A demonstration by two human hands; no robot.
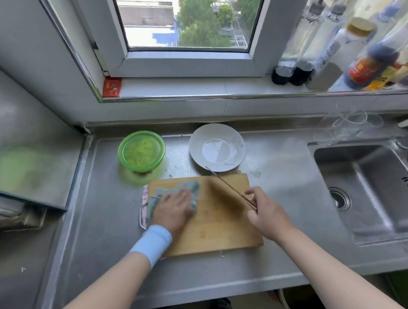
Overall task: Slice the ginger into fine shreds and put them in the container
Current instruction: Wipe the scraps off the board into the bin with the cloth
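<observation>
Two forearms are seen reaching in from the bottom of the frame, the left one banded by a pale blue wristband (153, 242). On the wooden cutting board (218, 230) the left hand (174, 207) is laid flat, fingers nearly straight, pressing a grey-blue cloth (187, 186) to the board's left part. The right hand (266, 212) is curled round the handle of a knife (229, 187); its blurred blade is angled towards the white plate (218, 131). No ginger is seen on the board, so slicing is judged done and wiping to be in hand. Next, the cloth would need sweeping across the rest of the board, with the blade lifted clear. Further up, left of centre, the ginger (143, 152) lies as fine yellowish shreds inside the green container (127, 161) on the steel desk (280, 170).
</observation>
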